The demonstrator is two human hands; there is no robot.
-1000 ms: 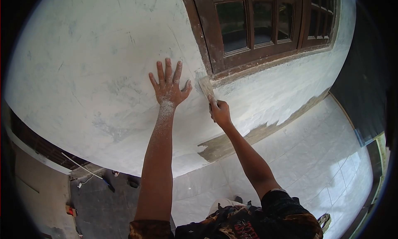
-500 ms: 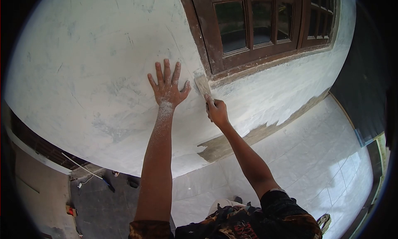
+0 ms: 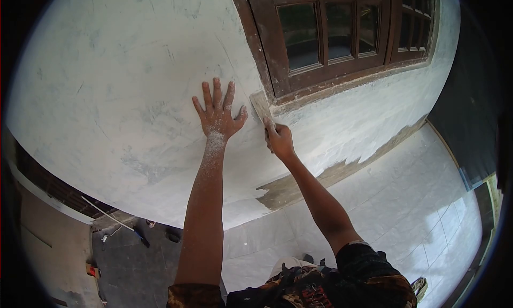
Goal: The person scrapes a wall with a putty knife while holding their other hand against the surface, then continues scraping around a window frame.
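My left hand (image 3: pixel 218 115) lies flat with fingers spread on the whitish wall (image 3: pixel 133 89). White dust coats its fingers and wrist. To its right, my right hand (image 3: pixel 280 139) is closed around the lower end of a flat, dusty putty knife (image 3: pixel 261 105). The blade end rests against the wall just beside the lower left corner of the brown wooden window frame (image 3: pixel 275 99). My fingers partly cover the handle, so its shape is hidden.
A glazed window (image 3: pixel 336 30) fills the upper right. Bare grey cement (image 3: pixel 283 193) shows along the wall's foot, above pale floor tiles (image 3: pixel 374 201). At lower left, a long white-handled tool (image 3: pixel 107 214) leans over dark tiles (image 3: pixel 128 265). A dark sheet (image 3: pixel 467 105) hangs at right.
My right hand and the putty knife have shifted very slightly up the wall. My left hand stays pressed flat in nearly the same place.
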